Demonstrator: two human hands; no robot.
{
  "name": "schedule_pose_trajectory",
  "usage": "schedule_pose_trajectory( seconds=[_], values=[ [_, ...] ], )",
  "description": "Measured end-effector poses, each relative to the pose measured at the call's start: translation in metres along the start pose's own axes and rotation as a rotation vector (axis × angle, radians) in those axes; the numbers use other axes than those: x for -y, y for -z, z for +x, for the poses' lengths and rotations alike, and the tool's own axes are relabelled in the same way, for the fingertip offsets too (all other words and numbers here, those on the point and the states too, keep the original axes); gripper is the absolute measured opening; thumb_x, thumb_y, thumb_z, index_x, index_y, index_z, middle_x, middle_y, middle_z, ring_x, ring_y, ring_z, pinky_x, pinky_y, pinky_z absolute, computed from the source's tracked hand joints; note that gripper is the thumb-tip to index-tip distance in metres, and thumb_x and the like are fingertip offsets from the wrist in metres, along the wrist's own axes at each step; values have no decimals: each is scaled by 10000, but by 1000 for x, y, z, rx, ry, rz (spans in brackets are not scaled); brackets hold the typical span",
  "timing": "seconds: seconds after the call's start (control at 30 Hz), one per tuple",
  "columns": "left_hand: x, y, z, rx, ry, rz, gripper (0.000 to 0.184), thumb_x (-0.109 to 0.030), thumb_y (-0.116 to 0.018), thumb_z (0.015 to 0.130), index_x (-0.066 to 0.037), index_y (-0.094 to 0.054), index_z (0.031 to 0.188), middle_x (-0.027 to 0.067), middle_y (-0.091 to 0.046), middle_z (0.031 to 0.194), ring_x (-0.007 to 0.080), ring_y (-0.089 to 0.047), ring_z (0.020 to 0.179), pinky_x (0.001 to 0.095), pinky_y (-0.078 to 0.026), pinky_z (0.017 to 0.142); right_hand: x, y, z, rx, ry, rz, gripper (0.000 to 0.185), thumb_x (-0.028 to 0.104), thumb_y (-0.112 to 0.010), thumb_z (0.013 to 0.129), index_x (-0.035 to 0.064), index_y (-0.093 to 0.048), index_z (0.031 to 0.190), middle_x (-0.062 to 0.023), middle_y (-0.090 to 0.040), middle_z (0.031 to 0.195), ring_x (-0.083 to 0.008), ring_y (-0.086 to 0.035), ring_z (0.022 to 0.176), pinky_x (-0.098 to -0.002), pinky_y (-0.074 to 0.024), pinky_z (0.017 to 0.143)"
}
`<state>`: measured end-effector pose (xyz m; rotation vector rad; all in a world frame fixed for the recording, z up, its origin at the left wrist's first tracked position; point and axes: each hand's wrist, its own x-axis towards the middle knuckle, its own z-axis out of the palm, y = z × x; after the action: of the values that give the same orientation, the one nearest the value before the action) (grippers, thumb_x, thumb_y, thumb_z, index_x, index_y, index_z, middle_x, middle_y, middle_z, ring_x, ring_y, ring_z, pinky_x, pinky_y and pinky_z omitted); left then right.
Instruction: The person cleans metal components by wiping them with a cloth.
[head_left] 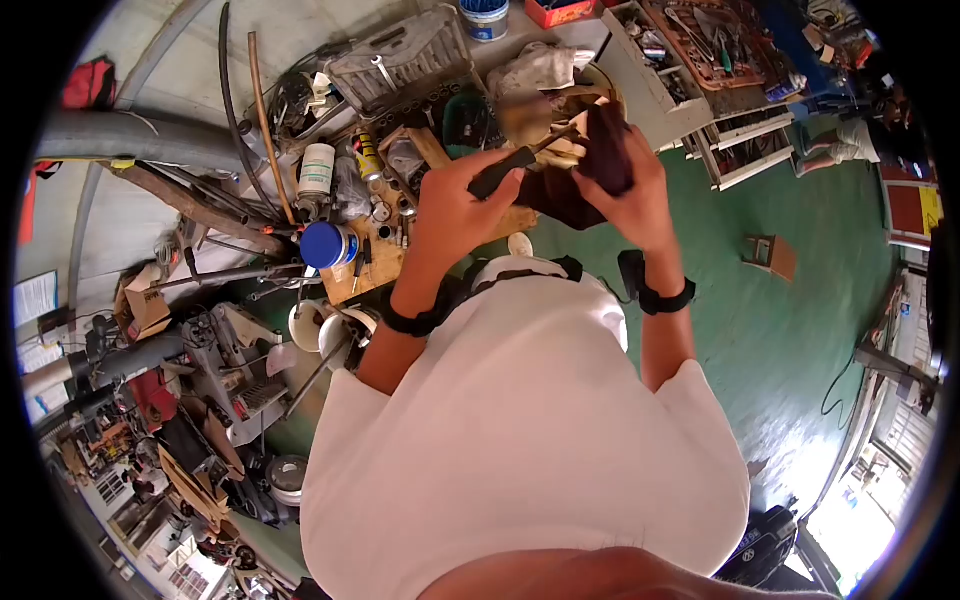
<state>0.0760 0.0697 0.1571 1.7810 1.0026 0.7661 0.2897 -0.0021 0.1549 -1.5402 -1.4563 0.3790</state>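
My left hand (pixel 450 200) is closed around the black handle of a screwdriver (pixel 502 172). The shaft slants up and right toward a pale yellowish metal-looking part (pixel 563 150), whose kind I cannot make out. Whether the tip touches that part is unclear. My right hand (pixel 638 200) grips a dark maroon cloth (pixel 607 150), which lies against the right side of the part and hangs below it. Both hands are above the right end of the wooden workbench (pixel 350 283).
On the bench stand a blue-lidded tub (pixel 325 245), a white canister (pixel 316 170), a yellow spray can (pixel 367 160) and several sockets. An open drawer cabinet (pixel 740 150) with a tool tray (pixel 715 45) is at the upper right. A small wooden stool (pixel 770 257) sits on the green floor.
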Motion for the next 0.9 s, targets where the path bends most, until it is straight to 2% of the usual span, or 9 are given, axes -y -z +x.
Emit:
schedule_pose_trajectory(
  seconds=[0.17,0.27,0.4,0.47,0.53,0.6,0.7,0.83,0.9],
  values=[
    [0,-10,-2,-28,-294,148,235,-176,-749,818,-24,-725,995,118,-712,812,150,-660,651,265,-510,600,-4,-25,-2,158,187,-282,435,117,-779,671,77,-643,1082,-121,-591,1050,-346,-628,869,-392,-537,721],
    [5,-5,0,4,-370,284,226,-156,-754,801,-24,-726,983,136,-708,814,185,-677,660,271,-512,605,-14,-34,-7,131,187,-406,408,152,-797,670,89,-660,1049,-110,-573,1001,-318,-619,892,-397,-539,719],
    [15,-5,-1,24,-284,140,240,-188,-748,825,-30,-722,1003,88,-713,800,157,-642,620,270,-505,601,-22,-40,-15,138,199,-367,385,141,-803,672,63,-652,1017,-118,-547,1012,-332,-601,918,-408,-531,725],
    [17,-5,-2,73,41,-106,231,-216,-707,880,-43,-714,1034,39,-706,838,111,-602,674,262,-486,629,-18,-41,-15,198,118,-245,388,132,-803,674,51,-644,1019,-130,-541,1032,-342,-595,932,-413,-524,740],
    [32,-18,6,18,-89,-158,225,-231,-670,914,-41,-700,1030,26,-695,869,91,-577,707,255,-472,646,-14,-47,-12,260,36,-123,391,124,-803,676,39,-637,1020,-141,-536,1051,-352,-589,946,-417,-518,754],
    [36,-22,9,-49,-220,-213,228,-246,-633,948,-39,-687,1027,13,-683,899,70,-551,739,248,-459,663,-8,-57,-6,193,142,-17,403,123,-800,689,18,-623,1036,-160,-534,1068,-366,-588,940,-428,-503,779],
    [34,-16,13,-221,-89,-309,260,-269,-568,988,-21,-642,957,33,-657,880,66,-543,775,243,-441,680,-1,-67,-2,247,233,-46,431,123,-797,696,-1,-614,1066,-162,-535,1088,-370,-588,936,-419,-498,799],
    [46,9,12,-202,57,-251,297,-313,-527,1007,-19,-568,988,27,-593,753,95,-533,675,251,-430,636,7,-60,12,162,96,-17,455,189,-767,778,-33,-587,1132,-177,-519,1114,-378,-576,956,-409,-493,818],
    [45,16,4,-121,75,-175,351,-334,-529,998,14,-545,1035,87,-561,721,150,-535,669,318,-441,622,9,-59,18,195,72,13,513,258,-742,821,-51,-549,1182,-202,-500,1161,-393,-568,984,-418,-487,840]
  ],
)
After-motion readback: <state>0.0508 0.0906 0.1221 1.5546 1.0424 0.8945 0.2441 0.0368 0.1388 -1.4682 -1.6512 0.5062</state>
